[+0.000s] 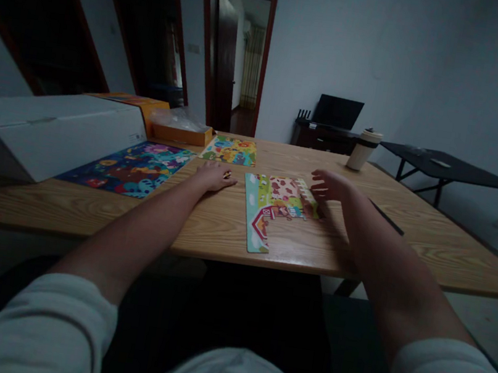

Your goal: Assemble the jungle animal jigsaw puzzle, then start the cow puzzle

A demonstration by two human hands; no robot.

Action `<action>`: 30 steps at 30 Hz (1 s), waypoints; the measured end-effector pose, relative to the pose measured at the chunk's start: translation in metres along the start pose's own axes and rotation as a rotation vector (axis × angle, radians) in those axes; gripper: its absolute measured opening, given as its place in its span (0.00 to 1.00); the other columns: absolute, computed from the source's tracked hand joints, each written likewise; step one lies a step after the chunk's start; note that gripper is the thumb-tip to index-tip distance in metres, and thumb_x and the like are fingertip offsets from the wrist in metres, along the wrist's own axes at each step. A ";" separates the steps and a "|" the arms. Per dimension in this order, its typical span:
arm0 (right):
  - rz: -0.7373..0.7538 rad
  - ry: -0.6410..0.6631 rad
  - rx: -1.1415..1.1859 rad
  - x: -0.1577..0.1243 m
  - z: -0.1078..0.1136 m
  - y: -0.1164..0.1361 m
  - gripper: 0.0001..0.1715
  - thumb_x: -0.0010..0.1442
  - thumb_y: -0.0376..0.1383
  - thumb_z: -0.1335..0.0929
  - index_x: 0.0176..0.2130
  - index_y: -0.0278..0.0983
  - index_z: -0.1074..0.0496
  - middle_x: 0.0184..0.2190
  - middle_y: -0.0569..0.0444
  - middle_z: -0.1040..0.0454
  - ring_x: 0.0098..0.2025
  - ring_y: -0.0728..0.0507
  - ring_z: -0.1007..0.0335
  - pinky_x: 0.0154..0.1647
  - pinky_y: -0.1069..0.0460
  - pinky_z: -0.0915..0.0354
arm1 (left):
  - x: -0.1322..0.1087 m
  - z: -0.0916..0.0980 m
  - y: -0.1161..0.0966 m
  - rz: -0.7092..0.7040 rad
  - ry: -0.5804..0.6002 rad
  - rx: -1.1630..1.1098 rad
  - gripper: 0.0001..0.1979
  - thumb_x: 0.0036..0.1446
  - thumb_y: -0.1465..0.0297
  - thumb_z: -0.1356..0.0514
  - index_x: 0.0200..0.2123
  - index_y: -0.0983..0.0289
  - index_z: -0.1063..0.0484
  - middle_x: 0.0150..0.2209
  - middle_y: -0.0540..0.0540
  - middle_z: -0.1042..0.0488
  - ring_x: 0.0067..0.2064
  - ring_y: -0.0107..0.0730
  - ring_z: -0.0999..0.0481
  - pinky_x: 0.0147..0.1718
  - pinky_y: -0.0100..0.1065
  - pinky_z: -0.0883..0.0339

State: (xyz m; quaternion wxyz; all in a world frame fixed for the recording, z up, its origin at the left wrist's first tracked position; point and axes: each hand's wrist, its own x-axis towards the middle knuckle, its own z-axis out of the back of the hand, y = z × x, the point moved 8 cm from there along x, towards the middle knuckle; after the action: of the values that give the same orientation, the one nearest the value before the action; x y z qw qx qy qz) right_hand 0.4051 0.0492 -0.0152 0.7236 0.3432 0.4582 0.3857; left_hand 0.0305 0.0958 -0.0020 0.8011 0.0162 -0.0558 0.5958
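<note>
A partly assembled jigsaw puzzle lies on the wooden table before me, showing a red barn, a spotted cow pattern and green fields. Its lower right part is bare tabletop with a ragged edge of pieces around it. My left hand rests on the table just left of the puzzle, its fingers closed on a small puzzle piece whose picture is too small to read. At the puzzle's upper right edge hovers my right hand, fingers apart and slightly curved, with nothing visible in it.
Left are a dark blue picture puzzle, a yellow animal puzzle, a large white box and an orange tray with clear plastic. A lidded cup stands far right; a thin black object lies beside my right forearm.
</note>
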 end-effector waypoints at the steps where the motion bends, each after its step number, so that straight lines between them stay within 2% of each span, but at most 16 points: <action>1: -0.013 0.004 0.000 0.002 0.000 0.000 0.13 0.62 0.44 0.34 0.43 0.39 0.34 0.37 0.46 0.28 0.35 0.42 0.29 0.30 0.50 0.29 | 0.000 -0.004 0.002 0.011 0.008 -0.005 0.36 0.56 0.40 0.48 0.56 0.57 0.28 0.61 0.67 0.33 0.60 0.63 0.37 0.55 0.55 0.43; 4: -0.042 -0.002 0.030 0.007 0.002 -0.002 0.13 0.62 0.43 0.34 0.43 0.39 0.34 0.36 0.46 0.27 0.33 0.42 0.29 0.28 0.50 0.31 | -0.003 -0.006 0.003 0.025 0.026 -0.021 0.39 0.57 0.38 0.52 0.62 0.55 0.33 0.65 0.66 0.38 0.64 0.67 0.41 0.57 0.62 0.48; 6: -0.060 -0.002 0.069 0.010 0.004 -0.005 0.12 0.62 0.43 0.35 0.44 0.39 0.34 0.35 0.46 0.26 0.32 0.43 0.30 0.26 0.51 0.32 | -0.007 0.003 -0.006 -0.011 -0.040 0.001 0.38 0.59 0.40 0.52 0.65 0.55 0.37 0.66 0.65 0.40 0.65 0.65 0.44 0.58 0.63 0.52; 8: -0.063 0.007 0.090 0.012 0.003 -0.008 0.12 0.63 0.42 0.35 0.44 0.38 0.34 0.34 0.46 0.26 0.29 0.44 0.32 0.23 0.53 0.35 | -0.013 0.016 -0.024 -0.107 -0.145 0.041 0.35 0.61 0.44 0.51 0.65 0.55 0.37 0.68 0.64 0.42 0.67 0.63 0.47 0.60 0.61 0.56; 10: -0.052 0.017 0.094 0.013 0.002 -0.010 0.11 0.63 0.42 0.35 0.42 0.38 0.34 0.33 0.47 0.26 0.26 0.46 0.34 0.21 0.54 0.37 | -0.022 0.022 -0.050 -0.254 -0.190 0.058 0.32 0.62 0.47 0.49 0.64 0.56 0.35 0.67 0.61 0.41 0.67 0.60 0.46 0.62 0.58 0.57; 12: -0.038 0.025 0.088 0.011 0.000 -0.011 0.10 0.63 0.42 0.35 0.40 0.38 0.34 0.31 0.48 0.27 0.24 0.47 0.36 0.20 0.55 0.39 | -0.030 0.018 -0.074 -0.383 -0.122 0.054 0.29 0.63 0.49 0.48 0.61 0.56 0.32 0.63 0.60 0.33 0.64 0.56 0.41 0.61 0.54 0.54; 15: -0.011 0.023 0.058 0.007 -0.004 -0.011 0.08 0.64 0.40 0.35 0.38 0.38 0.35 0.29 0.51 0.29 0.23 0.49 0.38 0.20 0.56 0.38 | -0.037 0.006 -0.092 -0.455 -0.004 0.066 0.28 0.62 0.48 0.48 0.57 0.56 0.27 0.58 0.60 0.28 0.59 0.54 0.35 0.58 0.51 0.48; 20: 0.020 0.014 0.017 -0.001 -0.006 -0.015 0.08 0.64 0.40 0.35 0.37 0.38 0.34 0.28 0.53 0.31 0.22 0.50 0.39 0.19 0.57 0.39 | -0.038 0.001 -0.092 -0.469 0.007 0.063 0.28 0.64 0.47 0.51 0.57 0.56 0.27 0.58 0.60 0.28 0.58 0.55 0.33 0.55 0.50 0.44; 22: 0.038 0.048 -0.006 -0.006 -0.008 -0.016 0.07 0.63 0.40 0.34 0.37 0.38 0.32 0.28 0.53 0.30 0.23 0.50 0.38 0.18 0.57 0.40 | -0.037 0.000 -0.091 -0.478 0.006 0.062 0.28 0.64 0.48 0.51 0.58 0.57 0.28 0.58 0.60 0.29 0.58 0.55 0.34 0.54 0.51 0.44; 26: 0.116 0.147 -0.055 -0.015 -0.013 -0.017 0.06 0.63 0.37 0.33 0.41 0.38 0.29 0.33 0.52 0.26 0.24 0.51 0.36 0.18 0.58 0.41 | -0.038 -0.001 -0.091 -0.485 0.003 0.059 0.29 0.64 0.48 0.51 0.58 0.57 0.29 0.59 0.60 0.29 0.58 0.55 0.34 0.55 0.51 0.44; 30: 0.203 0.134 -0.168 -0.017 -0.010 -0.013 0.08 0.61 0.35 0.30 0.42 0.38 0.26 0.39 0.50 0.23 0.30 0.49 0.30 0.21 0.58 0.37 | -0.037 -0.002 -0.090 -0.477 -0.002 0.073 0.28 0.65 0.48 0.52 0.58 0.57 0.29 0.59 0.59 0.30 0.58 0.54 0.34 0.55 0.50 0.43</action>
State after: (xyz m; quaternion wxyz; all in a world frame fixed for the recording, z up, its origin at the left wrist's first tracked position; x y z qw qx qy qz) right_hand 0.3942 0.0294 -0.0232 0.6747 0.2998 0.4345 0.5159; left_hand 0.1061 0.0342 -0.0044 0.9178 0.0584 -0.0295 0.3915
